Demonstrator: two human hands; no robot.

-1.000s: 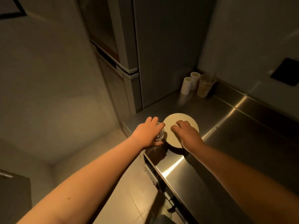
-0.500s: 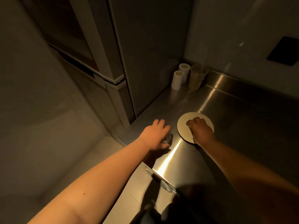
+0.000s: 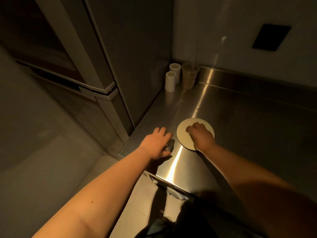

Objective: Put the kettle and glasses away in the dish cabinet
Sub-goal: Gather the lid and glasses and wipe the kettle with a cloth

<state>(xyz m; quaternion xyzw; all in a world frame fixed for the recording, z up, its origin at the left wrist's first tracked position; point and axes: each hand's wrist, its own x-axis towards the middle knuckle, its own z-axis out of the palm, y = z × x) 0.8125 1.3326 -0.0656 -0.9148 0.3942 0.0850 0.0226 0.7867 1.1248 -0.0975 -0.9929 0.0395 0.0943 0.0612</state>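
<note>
Fingers of left hand [image 3: 157, 143] grip glass [image 3: 169, 147] (no readable writing).

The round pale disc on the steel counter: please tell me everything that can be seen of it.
The round disc is flat, thin and pale cream, with a matte look like cork or board; the material is uncertain. It lies flat on the steel counter, near its front left corner. The right hand rests on it with curled fingers and hides its right part. The left hand, beside it, does not touch it. Its near edge casts a thin dark shadow.
</note>
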